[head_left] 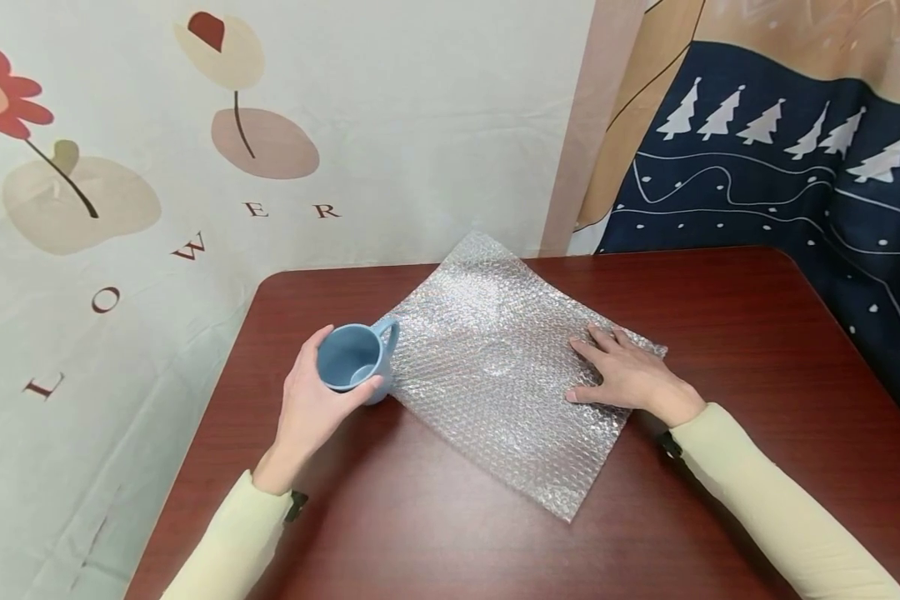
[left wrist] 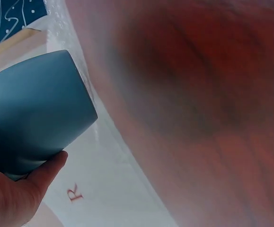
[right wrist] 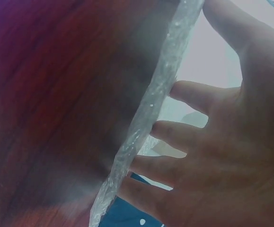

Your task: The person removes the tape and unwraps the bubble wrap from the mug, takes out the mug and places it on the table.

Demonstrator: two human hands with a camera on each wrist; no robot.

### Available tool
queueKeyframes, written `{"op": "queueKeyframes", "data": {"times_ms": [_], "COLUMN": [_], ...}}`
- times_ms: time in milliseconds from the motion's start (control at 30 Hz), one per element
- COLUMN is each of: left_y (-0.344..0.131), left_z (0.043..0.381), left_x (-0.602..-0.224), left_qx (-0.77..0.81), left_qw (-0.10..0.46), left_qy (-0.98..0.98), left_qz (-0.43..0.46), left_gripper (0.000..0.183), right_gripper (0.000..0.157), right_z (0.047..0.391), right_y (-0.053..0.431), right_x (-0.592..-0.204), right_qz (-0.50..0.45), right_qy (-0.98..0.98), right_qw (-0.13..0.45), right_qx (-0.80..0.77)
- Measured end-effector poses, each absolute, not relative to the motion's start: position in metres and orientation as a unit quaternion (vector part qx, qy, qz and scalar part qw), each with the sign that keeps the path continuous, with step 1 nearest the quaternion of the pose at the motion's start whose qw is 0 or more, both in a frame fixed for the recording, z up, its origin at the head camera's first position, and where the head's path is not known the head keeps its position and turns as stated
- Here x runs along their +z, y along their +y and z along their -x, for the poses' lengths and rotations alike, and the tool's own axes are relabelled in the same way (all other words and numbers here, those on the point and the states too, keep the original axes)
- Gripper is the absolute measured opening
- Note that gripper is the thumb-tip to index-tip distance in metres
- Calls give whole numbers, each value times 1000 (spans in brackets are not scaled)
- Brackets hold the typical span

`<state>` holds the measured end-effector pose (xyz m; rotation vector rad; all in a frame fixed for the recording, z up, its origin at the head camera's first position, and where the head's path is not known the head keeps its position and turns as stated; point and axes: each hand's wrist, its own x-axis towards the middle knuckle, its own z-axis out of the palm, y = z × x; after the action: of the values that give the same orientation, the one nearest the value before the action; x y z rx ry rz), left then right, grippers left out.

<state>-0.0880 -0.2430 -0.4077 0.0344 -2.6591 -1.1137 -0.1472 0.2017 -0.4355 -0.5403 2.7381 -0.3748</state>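
A blue mug [head_left: 354, 358] is gripped by my left hand [head_left: 315, 398], thumb on the near side and fingers around the far left side. Its handle points up and right, beside the left edge of a sheet of bubble wrap [head_left: 487, 358]. In the left wrist view the mug [left wrist: 37, 109] shows its side and base edge, with the thumb along it. My right hand [head_left: 626, 373] rests on the right part of the bubble wrap with its fingers spread. From the right wrist the fingertips of this hand [right wrist: 212, 137] touch the sheet [right wrist: 146, 113], seen edge-on.
The bubble wrap lies diagonally on a dark red wooden table [head_left: 435, 533], its far corner reaching past the back edge. Behind stands a pale cloth [head_left: 435, 108] with flower prints and letters. A navy cloth [head_left: 757, 192] with white trees hangs at the right.
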Motion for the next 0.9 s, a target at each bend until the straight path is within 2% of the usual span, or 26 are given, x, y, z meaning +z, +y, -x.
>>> {"op": "queueKeyframes", "data": {"times_ms": [367,900], "left_y": [-265,-270], "left_z": [84,94], "left_x": [-415,-421], "left_qx": [-375,-368], "left_qw": [136,137], "left_qy": [-916,-918], "left_qz": [-48,-52], "left_gripper": [97,97], "right_gripper": [95,90], "right_z": [142,128], "right_y": [205,214], "right_x": [-432,-422], "right_qz": [180,176], "right_qy": [961,965], "right_qw": [160,151], "right_qx": [-133,-123]}}
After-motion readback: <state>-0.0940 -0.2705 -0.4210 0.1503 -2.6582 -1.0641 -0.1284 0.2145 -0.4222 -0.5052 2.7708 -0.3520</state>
